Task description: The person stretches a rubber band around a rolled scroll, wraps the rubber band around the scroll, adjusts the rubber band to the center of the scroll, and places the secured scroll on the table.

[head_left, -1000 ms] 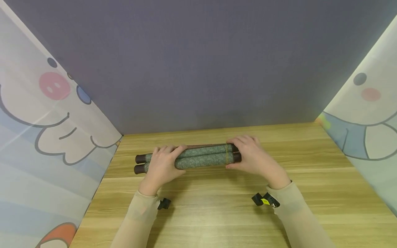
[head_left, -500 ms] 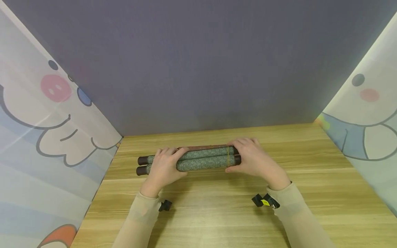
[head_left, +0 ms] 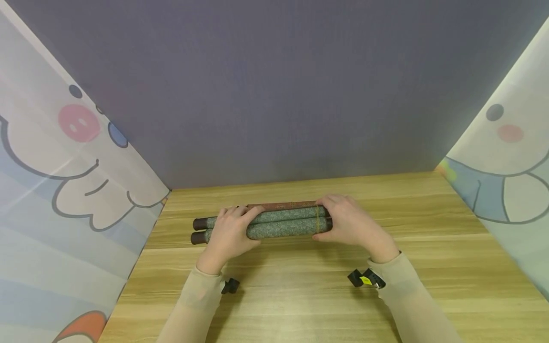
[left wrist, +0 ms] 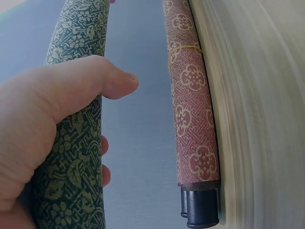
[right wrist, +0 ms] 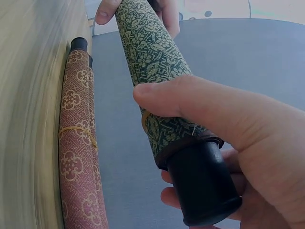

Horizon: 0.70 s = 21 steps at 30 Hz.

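Both hands hold a green patterned scroll (head_left: 283,229) made of two parallel rolls with dark end knobs. It is held level above the table, with a thin yellow band near its right end. My left hand (head_left: 229,233) grips it left of the middle, thumb over the near roll in the left wrist view. At the right end my right hand (head_left: 349,221) grips it, thumb across the roll beside the black knob in the right wrist view. Beyond it a red scroll (left wrist: 193,105) with pale flower motifs lies on the table, also banded; the green scroll partly hides it in the head view.
The wooden table (head_left: 291,286) ends at a grey-blue panel (head_left: 291,95) at the back. Cartoon-printed sheets (head_left: 77,190) stand along both sides. A black wrist device (head_left: 366,277) sits at each sleeve.
Both hands have brought the green scroll slightly down and to the right in the head view. More of the red scroll shows behind it. Both grips look the same.
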Motion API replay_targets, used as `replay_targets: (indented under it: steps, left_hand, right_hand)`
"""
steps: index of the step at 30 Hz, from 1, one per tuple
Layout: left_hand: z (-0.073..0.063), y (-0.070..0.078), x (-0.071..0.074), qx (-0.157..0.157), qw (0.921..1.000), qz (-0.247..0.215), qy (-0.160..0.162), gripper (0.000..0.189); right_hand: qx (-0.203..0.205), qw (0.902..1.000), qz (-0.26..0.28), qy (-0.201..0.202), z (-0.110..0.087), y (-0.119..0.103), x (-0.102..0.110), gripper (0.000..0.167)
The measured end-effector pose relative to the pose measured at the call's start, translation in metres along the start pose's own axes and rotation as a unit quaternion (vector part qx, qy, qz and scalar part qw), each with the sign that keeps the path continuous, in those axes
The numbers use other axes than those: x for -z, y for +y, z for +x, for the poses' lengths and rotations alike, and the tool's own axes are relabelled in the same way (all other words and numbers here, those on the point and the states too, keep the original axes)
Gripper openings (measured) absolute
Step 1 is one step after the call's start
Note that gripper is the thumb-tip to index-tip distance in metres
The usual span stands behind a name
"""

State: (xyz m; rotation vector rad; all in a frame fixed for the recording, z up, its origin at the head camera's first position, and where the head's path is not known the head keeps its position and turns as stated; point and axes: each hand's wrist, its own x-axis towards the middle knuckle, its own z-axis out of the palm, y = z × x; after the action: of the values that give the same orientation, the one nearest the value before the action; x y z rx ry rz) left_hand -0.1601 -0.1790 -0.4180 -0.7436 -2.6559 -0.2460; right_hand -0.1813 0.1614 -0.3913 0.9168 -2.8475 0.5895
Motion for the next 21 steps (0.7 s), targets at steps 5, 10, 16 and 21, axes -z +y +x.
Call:
replay_targets:
  steps: [5, 10, 16, 21]
  left_hand:
    - [-0.0003, 0.0019, 0.0002, 0.002, 1.0000, 0.000, -0.004, 0.094]
    - [-0.0001, 0.0046, -0.0003, 0.002, 0.9999, -0.006, -0.010, 0.095]
    - [0.0009, 0.0095, 0.0002, 0.001, 0.9997, -0.013, -0.019, 0.095]
    - [0.0004, 0.0101, -0.0003, 0.002, 0.9997, -0.011, -0.022, 0.096]
  right_hand:
    - [0.000, 1.0000, 0.001, -0.009, -0.0002, 0.0003, -0.0004, 0.084]
    - [0.010, 0.9997, 0.009, -0.018, -0.0006, -0.0011, 0.0008, 0.086]
    - [0.038, 0.9983, 0.015, -0.042, 0.0011, -0.0066, -0.0020, 0.090]
    - [0.065, 0.9971, 0.013, -0.038, 0.0034, -0.0067, -0.0082, 0.100]
